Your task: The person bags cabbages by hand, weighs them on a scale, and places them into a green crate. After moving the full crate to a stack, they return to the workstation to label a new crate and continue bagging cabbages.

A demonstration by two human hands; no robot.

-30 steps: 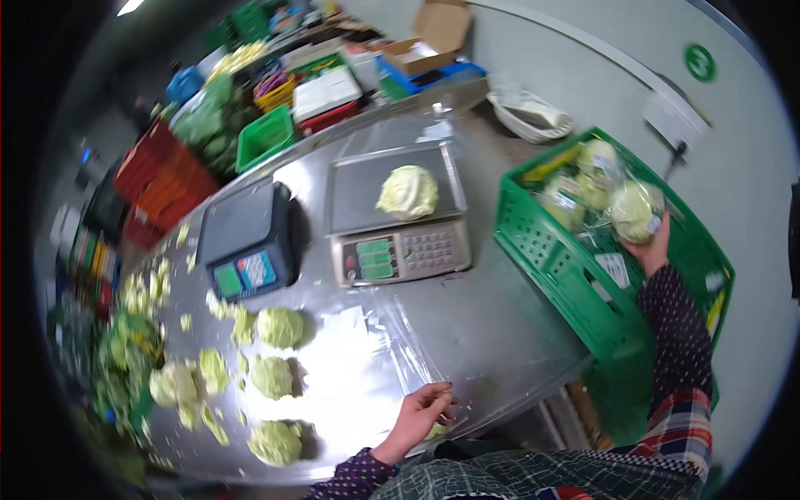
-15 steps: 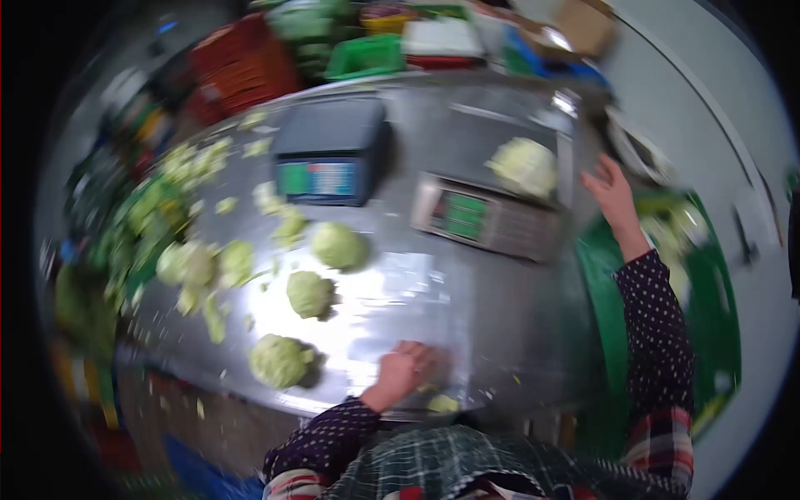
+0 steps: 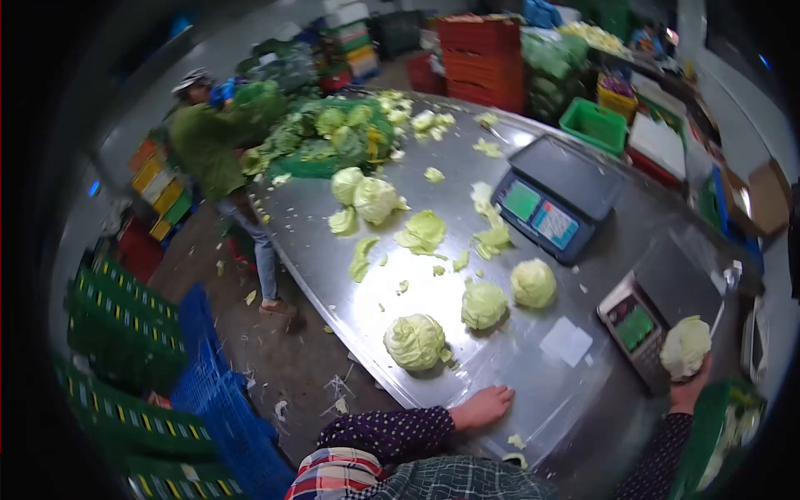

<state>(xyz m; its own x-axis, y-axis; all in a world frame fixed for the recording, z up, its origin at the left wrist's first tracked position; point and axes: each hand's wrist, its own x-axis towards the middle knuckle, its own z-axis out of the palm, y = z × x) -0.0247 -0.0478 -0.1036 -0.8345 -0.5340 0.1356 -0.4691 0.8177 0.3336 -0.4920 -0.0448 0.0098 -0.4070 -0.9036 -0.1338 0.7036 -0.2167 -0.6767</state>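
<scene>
At the near corner of the silver scale (image 3: 672, 283), the round cabbage (image 3: 687, 343) sits in my cupped right hand (image 3: 690, 387) — my left hand (image 3: 483, 407) lies well apart, its finger spread unclear.

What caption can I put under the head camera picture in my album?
The right hand holds a cabbage by a scale; the left hand is over the metal table.
</scene>
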